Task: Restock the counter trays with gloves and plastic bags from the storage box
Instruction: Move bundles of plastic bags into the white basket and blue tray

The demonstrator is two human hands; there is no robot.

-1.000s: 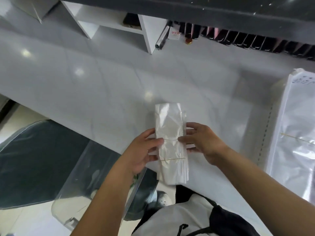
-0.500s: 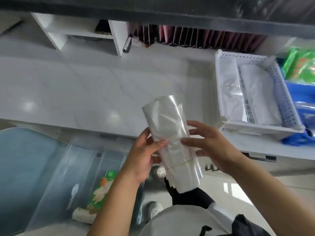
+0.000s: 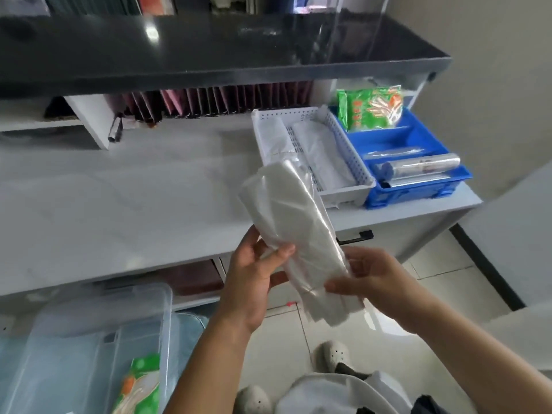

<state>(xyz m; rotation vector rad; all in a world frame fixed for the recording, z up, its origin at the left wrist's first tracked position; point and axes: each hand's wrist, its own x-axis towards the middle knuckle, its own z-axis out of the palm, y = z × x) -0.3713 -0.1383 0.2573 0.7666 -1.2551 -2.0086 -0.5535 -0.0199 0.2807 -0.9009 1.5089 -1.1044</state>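
- Head view: a bundle of clear plastic bags (image 3: 294,234) is held in the air in front of the counter (image 3: 119,204), tilted with its upper end pointing toward the white tray (image 3: 352,191).
- The left hand (image 3: 254,282) is curled around the bundle's lower left side, thumb pressed on top; the right hand (image 3: 367,279) pinches the lower right edge, fingers under, thumb over.
- A two-handed hold seems chosen because the slippery stack would otherwise fan out or sag.
- The white tray already carries flat bags in both compartments; it sits touching the blue tray (image 3: 418,186), which holds film rolls and, at its far end, a green glove packet (image 3: 370,110).
- The clear storage box (image 3: 89,333) stands open at lower left, below the counter, with another green packet (image 3: 139,383) inside.
- The bundle is judged to be on its way to the white tray, not yet set down.
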